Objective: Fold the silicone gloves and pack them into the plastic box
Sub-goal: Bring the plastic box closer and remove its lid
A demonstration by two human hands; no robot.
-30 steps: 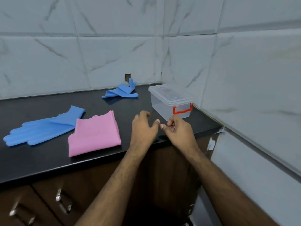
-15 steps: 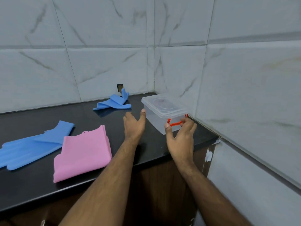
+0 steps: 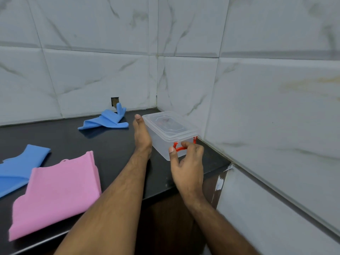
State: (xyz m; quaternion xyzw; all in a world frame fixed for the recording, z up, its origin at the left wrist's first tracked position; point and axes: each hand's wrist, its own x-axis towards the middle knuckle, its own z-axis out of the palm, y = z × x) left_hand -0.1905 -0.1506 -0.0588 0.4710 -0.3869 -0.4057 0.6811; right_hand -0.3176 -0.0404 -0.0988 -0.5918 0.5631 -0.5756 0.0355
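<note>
Both hands have moved forward onto the plastic box (image 3: 170, 134) since the earlier frames, when they were hovering short of it over the worktop (image 3: 110, 150) edge. Now the right hand (image 3: 187, 162) is reaching the near end of the box, its fingers (image 3: 185, 144) curling over the red latch (image 3: 181, 147) while the thumb is lying just below it; the grip is looking closed on the latch. At 9 o'clock of the box, the left hand (image 3: 141, 135) is lying flat and extended along the box's long side, fingers released, apparently touching the wall of the box, though contact cannot be told for sure. The box is sitting on the black worktop, tucked in the corner of the tiled wall (image 3: 257, 107), its clear lid (image 3: 168, 125) still in place. At about 10 o'clock of the box, a crumpled blue glove (image 3: 106, 121) is lying near the back wall, below a small hole in the tile (image 3: 115, 101). Well apart, toward 8 o'clock, a folded pink glove (image 3: 55, 194) is lying flat near the worktop's front edge. Just beside it at its 10 o'clock, a second blue glove (image 3: 18, 170) is running off the picture's edge, partly tucked beneath the pink one.
</note>
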